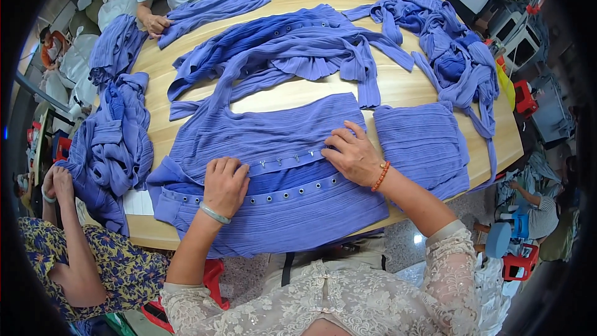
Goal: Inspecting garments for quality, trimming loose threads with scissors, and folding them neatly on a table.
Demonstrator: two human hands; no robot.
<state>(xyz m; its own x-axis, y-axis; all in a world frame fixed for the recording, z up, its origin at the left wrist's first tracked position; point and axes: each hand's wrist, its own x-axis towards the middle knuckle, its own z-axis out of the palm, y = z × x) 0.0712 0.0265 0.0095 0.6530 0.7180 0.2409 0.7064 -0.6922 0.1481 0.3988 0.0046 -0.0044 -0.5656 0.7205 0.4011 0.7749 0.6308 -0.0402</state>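
Note:
A purple ribbed knit garment (267, 130) lies spread on the table before me, its front partly open. One edge band carries a row of small metal hooks; the facing band below has a row of metal eyelets. A darker purple inside shows between the two bands. My left hand (225, 188), with a pale bangle at the wrist, grips the left end of the hook band, fingers curled. At that band's right end, my right hand (356, 154), with an orange bead bracelet, has its bent fingers closed on the fabric. Both thumbs are mostly hidden.
A folded purple garment (423, 146) sits at my right. Piles of similar garments lie on the left (115, 130) and far right (457, 56), another (280, 50) beyond mine. Co-workers' hands (155, 25) work at the far edge, and a person in a flowered top (93, 261) is at left.

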